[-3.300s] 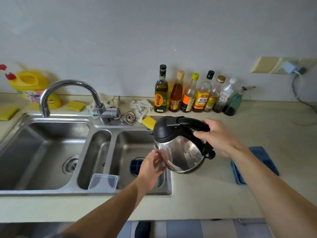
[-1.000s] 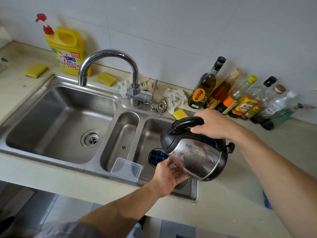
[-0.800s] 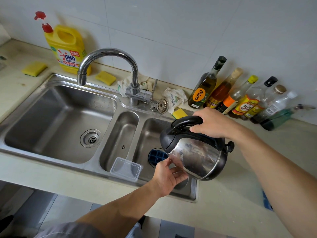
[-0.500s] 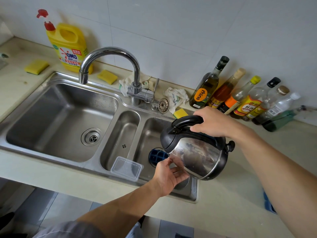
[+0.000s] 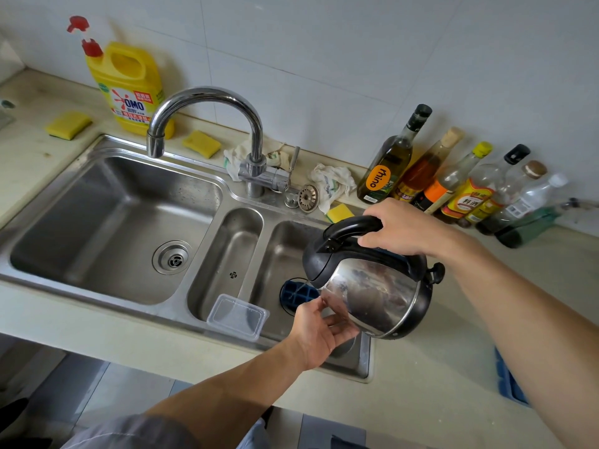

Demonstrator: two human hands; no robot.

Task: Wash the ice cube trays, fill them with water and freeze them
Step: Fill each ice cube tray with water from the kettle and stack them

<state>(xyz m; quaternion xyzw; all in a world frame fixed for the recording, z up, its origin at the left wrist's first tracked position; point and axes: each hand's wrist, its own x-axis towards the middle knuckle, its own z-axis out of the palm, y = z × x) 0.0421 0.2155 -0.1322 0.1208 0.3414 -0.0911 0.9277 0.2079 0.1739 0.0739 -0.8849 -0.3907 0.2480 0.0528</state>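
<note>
Left hand (image 5: 319, 332): nearest item, reaching over the front rim of the sink (image 5: 129, 306), fingers half curled under the kettle (image 5: 372, 293), thumb raised beside the spout; whether it grips anything cannot be told, the kettle hiding the fingertips. Blue ice cube tray (image 5: 296, 293): in the right basin, just left of the thumb, mostly covered by the kettle. Kettle: steel body, black lid and handle, tipped spout-down over the tray, a thin stream at the spout. Right hand (image 5: 402, 231): fingers wrapped fully round the kettle handle. Clear plastic container (image 5: 238, 315): on the sink's front rim, across the narrow middle basin. Second blue tray (image 5: 510, 380): on the countertop (image 5: 421, 400) at right, partly behind the right forearm. Faucet (image 5: 207, 95): arched, spout over the large left basin. Strainer plug (image 5: 308, 197), crumpled cloth (image 5: 330, 183) and yellow sponge (image 5: 338, 212): behind the right basin. Row of bottles (image 5: 453, 183): against the wall, right. Yellow detergent jug (image 5: 128, 85): far left, against the wall.
</note>
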